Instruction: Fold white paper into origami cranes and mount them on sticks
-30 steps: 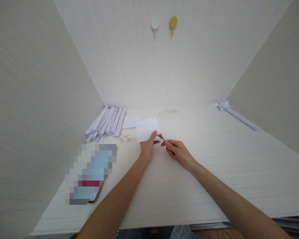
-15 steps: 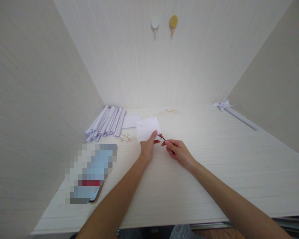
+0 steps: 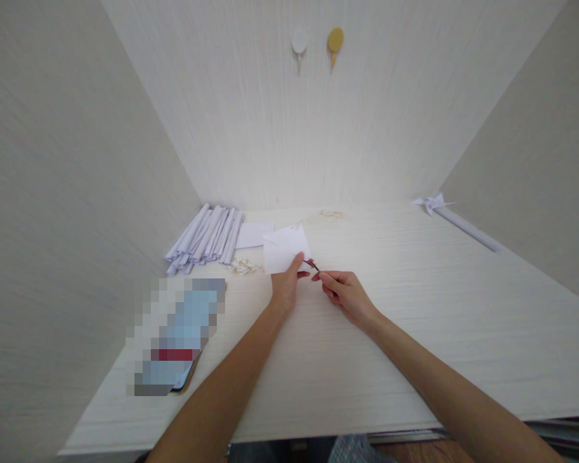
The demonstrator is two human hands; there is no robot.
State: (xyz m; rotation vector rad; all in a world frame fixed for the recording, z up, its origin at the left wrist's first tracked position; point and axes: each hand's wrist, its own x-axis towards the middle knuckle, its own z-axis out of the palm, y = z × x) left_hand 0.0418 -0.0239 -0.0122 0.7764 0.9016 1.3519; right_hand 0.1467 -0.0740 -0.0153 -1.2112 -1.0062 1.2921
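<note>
My left hand (image 3: 285,287) is closed on a folded white paper piece (image 3: 284,248), thumb on its near right corner, holding it just above the white desk (image 3: 414,308). My right hand (image 3: 344,294) pinches a thin dark pin-like thing (image 3: 313,265) whose tip meets the paper's corner beside my left thumb. What exactly the thin thing is I cannot make out.
A bundle of rolled white paper sticks (image 3: 206,238) and a flat white sheet (image 3: 254,234) lie at the back left, with small pale bits (image 3: 241,265) beside them. A blurred-out object (image 3: 176,334) lies near left. A paper pinwheel on a stick (image 3: 455,220) rests at right. Two wall hooks (image 3: 318,42) hang above.
</note>
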